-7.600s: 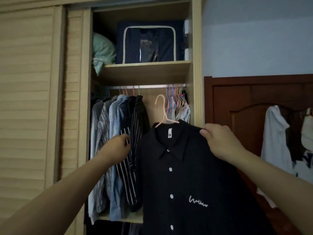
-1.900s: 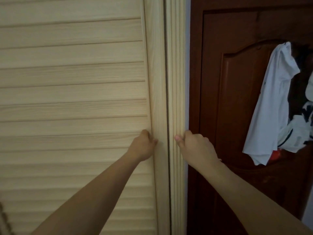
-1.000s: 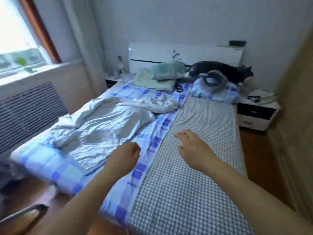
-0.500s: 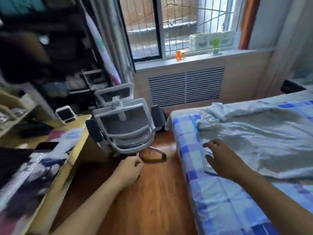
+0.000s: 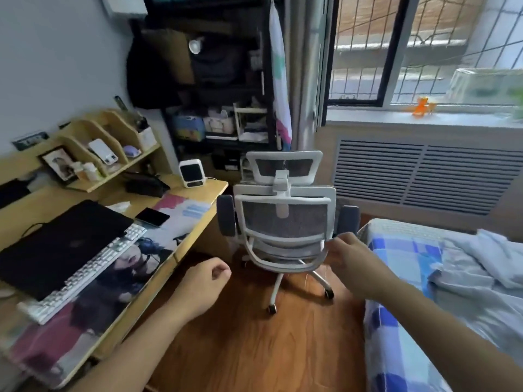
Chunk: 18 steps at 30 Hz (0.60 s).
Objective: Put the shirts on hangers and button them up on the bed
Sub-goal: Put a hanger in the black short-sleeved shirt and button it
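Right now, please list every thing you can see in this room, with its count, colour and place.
Office chair: one, white frame with grey mesh, on the wood floor between desk and bed.
Desk: one, light wood, left.
Laptop: one, black, closed, on the desk.
Keyboard: one, white, beside the laptop.
Phone: one, dark, on the desk.
Speaker: one, white, at the desk's far end.
Bed: one, blue check sheet, right.
Blanket: one, pale grey, crumpled on the bed.
Window: one, barred, behind.
Left hand: one, loosely curled, empty.
Right hand: one, reaching toward the chair, empty.

Home bedroom (bed [image 5: 402, 281], desk [image 5: 195, 222], office chair [image 5: 285, 219]).
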Available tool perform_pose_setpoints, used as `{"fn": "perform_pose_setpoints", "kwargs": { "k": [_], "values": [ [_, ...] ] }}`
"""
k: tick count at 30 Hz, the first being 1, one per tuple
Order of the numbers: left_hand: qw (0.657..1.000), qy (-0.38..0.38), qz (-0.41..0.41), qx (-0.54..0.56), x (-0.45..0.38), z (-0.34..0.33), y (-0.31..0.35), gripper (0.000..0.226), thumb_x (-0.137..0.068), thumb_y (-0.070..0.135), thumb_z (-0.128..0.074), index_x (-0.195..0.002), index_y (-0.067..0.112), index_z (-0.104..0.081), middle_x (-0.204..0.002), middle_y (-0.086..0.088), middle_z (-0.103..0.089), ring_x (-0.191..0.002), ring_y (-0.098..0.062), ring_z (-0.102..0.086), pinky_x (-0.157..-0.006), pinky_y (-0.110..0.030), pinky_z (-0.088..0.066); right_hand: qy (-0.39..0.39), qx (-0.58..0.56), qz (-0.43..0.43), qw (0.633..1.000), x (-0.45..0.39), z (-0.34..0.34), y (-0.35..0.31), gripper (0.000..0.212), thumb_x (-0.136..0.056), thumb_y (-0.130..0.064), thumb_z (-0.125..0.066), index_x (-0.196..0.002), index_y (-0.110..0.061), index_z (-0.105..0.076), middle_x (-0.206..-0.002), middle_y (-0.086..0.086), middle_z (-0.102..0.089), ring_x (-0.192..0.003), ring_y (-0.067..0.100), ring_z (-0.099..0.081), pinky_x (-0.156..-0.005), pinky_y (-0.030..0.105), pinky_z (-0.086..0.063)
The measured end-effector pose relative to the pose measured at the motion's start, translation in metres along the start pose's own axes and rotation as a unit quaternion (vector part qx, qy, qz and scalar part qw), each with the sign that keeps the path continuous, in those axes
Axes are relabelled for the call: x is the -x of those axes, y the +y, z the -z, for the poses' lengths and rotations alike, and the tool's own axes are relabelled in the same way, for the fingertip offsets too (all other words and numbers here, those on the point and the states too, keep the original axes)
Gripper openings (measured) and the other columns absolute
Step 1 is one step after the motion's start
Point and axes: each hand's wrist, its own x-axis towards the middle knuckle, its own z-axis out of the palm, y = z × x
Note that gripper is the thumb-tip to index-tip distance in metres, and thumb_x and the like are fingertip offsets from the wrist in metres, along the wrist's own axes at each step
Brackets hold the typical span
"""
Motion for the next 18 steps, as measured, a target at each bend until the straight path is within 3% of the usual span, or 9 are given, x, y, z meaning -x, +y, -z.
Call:
{"fn": "perform_pose_setpoints", "kwargs": {
  "k": [3, 6, 11, 13, 15, 18],
  "values": [
    [1.0, -0.006, -0.015, 0.012, -0.087, 0.0, -0.032, 0.037, -0.1, 0.044, -0.057, -0.134, 0.031, -0.055, -0.131, 0.011, -0.056, -0.121, -0.01, -0.057, -0.1, -0.035, -0.053, -0.023, 0.05, -0.034, 0.998, -0.079, -0.016, -0.001, 0.045, -0.098, -0.038, -0.046, -0.141, -0.028, -0.048, -0.145, -0.001, -0.044, -0.125, 0.024, -0.046, -0.102, 0.037, -0.047],
    [1.0, -0.021, -0.007, -0.01, -0.196, 0.004, -0.048, 0.063, -0.099, 0.05, -0.057, -0.153, 0.028, -0.035, -0.157, 0.004, -0.031, -0.142, -0.02, -0.041, -0.114, -0.043, -0.042, -0.02, 0.046, -0.105, 0.993, -0.164, -0.022, -0.006, 0.055, -0.099, -0.028, -0.053, -0.151, -0.021, -0.035, -0.152, 0.008, -0.036, -0.133, 0.033, -0.041, -0.11, 0.042, -0.039],
    [0.998, -0.024, -0.052, -0.012, -0.366, 0.015, -0.038, 0.072, -0.1, 0.06, -0.043, -0.16, 0.03, -0.018, -0.169, 0.008, -0.005, -0.156, -0.023, -0.012, -0.125, -0.05, -0.02, -0.03, 0.058, -0.163, 0.984, -0.287, -0.042, -0.011, 0.085, -0.101, -0.033, -0.055, -0.161, -0.026, 0.005, -0.169, 0.008, 0.006, -0.154, 0.036, 0.003, -0.126, 0.05, -0.008],
    [0.996, -0.08, -0.047, -0.013, -0.409, 0.015, -0.031, 0.064, -0.102, 0.059, -0.04, -0.159, 0.031, -0.027, -0.169, 0.003, -0.014, -0.155, -0.023, -0.017, -0.125, -0.046, -0.018, -0.058, 0.083, -0.186, 0.977, -0.311, -0.06, -0.012, 0.09, -0.099, -0.037, -0.054, -0.16, -0.028, 0.012, -0.169, 0.009, 0.015, -0.155, 0.035, 0.005, -0.126, 0.051, -0.005],
    [0.991, -0.123, -0.047, -0.003, -0.427, 0.004, -0.029, 0.054, -0.104, 0.056, -0.038, -0.151, 0.029, -0.044, -0.16, -0.003, -0.035, -0.147, -0.027, -0.034, -0.117, -0.042, -0.028, -0.047, 0.089, -0.2, 0.975, -0.314, -0.078, -0.013, 0.096, -0.095, -0.038, -0.057, -0.159, -0.029, 0.014, -0.167, 0.009, 0.021, -0.155, 0.034, 0.002, -0.126, 0.052, -0.002],
    [0.993, -0.104, -0.051, 0.019, -0.422, -0.016, -0.041, 0.05, -0.102, 0.053, -0.045, -0.146, 0.028, -0.047, -0.154, -0.001, -0.037, -0.14, -0.025, -0.04, -0.11, -0.043, -0.037, -0.017, 0.083, -0.199, 0.976, -0.307, -0.088, -0.013, 0.101, -0.09, -0.041, -0.062, -0.158, -0.032, 0.013, -0.167, 0.006, 0.021, -0.153, 0.034, -0.002, -0.124, 0.05, 0.0]
  ]
}}
